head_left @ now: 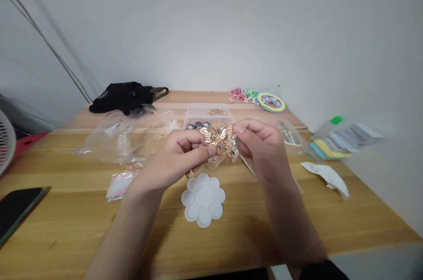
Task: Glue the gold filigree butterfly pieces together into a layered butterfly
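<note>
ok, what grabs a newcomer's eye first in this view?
Probably the shiny gold butterfly at centre, between the left hand and the right hand. Next, the white flower-shaped palette on the wooden table, just below the hands in the picture. Then the black bag at the back left, dark against the pale wall.

Butterfly piece (215, 136): gold. Flower-shaped palette (204, 200): white. Cloth item (124, 97): black, pale emblem (103, 95). Round holder (281, 105): yellow, blue-edged. Surface (241, 236): yellow-brown, wood-grained. Wall (211, 28): pale grey.
</note>
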Action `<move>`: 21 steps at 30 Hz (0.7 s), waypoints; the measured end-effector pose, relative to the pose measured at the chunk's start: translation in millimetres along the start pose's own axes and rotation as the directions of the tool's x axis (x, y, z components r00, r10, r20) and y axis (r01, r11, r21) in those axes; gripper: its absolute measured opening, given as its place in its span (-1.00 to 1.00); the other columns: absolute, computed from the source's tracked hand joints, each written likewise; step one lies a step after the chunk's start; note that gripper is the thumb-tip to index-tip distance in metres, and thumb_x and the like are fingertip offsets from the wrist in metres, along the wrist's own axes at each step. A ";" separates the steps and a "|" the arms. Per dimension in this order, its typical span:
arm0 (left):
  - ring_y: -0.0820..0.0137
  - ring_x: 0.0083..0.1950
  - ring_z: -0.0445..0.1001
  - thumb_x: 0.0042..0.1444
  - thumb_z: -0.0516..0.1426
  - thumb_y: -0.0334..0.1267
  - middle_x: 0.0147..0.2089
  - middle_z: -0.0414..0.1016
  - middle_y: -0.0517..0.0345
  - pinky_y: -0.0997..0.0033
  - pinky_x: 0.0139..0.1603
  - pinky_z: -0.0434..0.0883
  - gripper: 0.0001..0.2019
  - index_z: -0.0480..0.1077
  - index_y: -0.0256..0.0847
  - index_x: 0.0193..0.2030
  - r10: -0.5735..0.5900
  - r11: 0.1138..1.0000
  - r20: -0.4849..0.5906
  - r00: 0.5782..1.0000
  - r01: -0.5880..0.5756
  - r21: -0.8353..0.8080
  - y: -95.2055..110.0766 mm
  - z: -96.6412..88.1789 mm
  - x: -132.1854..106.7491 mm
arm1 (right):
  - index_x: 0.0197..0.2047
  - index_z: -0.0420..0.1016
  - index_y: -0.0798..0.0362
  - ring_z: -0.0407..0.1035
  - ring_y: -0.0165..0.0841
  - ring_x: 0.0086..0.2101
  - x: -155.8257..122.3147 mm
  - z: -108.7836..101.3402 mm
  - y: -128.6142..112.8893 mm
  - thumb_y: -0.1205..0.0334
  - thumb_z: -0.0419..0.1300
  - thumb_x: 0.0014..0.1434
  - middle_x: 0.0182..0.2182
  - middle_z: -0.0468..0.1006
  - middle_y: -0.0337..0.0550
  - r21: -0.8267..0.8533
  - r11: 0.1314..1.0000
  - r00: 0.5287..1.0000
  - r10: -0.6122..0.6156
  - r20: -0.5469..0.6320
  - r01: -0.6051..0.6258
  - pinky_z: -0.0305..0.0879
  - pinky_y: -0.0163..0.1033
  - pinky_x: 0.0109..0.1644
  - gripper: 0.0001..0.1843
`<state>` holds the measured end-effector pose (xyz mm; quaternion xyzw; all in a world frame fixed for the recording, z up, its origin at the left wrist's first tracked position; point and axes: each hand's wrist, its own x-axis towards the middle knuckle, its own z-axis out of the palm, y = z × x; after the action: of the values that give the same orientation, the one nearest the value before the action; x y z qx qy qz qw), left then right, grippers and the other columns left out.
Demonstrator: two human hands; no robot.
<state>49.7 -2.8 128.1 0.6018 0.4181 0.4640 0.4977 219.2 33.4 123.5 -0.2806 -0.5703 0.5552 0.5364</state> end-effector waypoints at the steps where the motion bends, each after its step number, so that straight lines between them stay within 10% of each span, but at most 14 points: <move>1: 0.64 -0.73 0.03 -0.01 0.22 -0.23 -0.75 0.18 0.35 0.61 -0.76 0.00 -0.72 0.31 -0.21 -0.66 -0.004 1.000 0.002 1.000 0.004 0.000 -0.5 -0.4 0.1 | -0.51 0.45 0.06 -0.15 -0.59 -0.68 0.4 -0.5 0.0 0.24 0.20 0.09 -0.74 0.05 -0.46 -0.006 1.000 1.000 0.008 0.002 -0.008 -0.20 -0.36 -0.62 -0.83; 10: 0.62 -0.71 0.03 0.02 0.23 -0.19 -0.73 0.17 0.34 0.58 -0.72 -0.01 -0.73 0.35 -0.22 -0.62 -0.044 0.999 0.016 0.999 0.044 0.004 0.7 0.5 2.0 | -0.44 0.48 0.07 -0.13 -0.59 -0.65 2.8 -4.6 -2.2 0.21 0.23 0.11 -0.70 0.10 -0.45 -0.086 0.995 0.991 0.061 0.119 -0.051 -0.18 -0.36 -0.59 -0.86; 15: 0.58 -0.61 0.12 0.10 0.19 -0.05 -0.58 0.24 0.31 0.56 -0.65 0.05 -0.72 0.50 -0.21 -0.19 -0.020 0.992 -0.187 0.982 -0.004 -0.127 -7.2 2.1 7.5 | -0.54 0.38 0.06 -0.08 -0.58 -0.66 11.6 -11.5 -1.9 0.23 0.22 0.05 -0.71 0.10 -0.44 -0.081 0.995 0.990 0.047 -0.130 -0.058 -0.15 -0.38 -0.60 -0.82; 21: 0.52 -0.44 0.28 -0.03 0.20 -0.41 -0.38 0.36 0.24 0.53 -0.50 0.22 -0.62 0.41 -0.23 -0.01 -0.038 0.983 -0.216 0.976 -0.003 -0.186 -12.6 -0.7 12.2 | -0.61 0.29 0.05 -0.04 -0.57 -0.65 19.5 -19.8 3.9 0.13 0.26 0.00 -0.70 0.12 -0.41 -0.211 0.965 0.988 0.157 -0.012 -0.156 -0.12 -0.37 -0.60 -0.70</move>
<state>51.2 11.1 117.4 0.4945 0.4306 0.5598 0.5066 231.2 58.7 121.9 -0.3789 -0.6036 0.5326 0.4566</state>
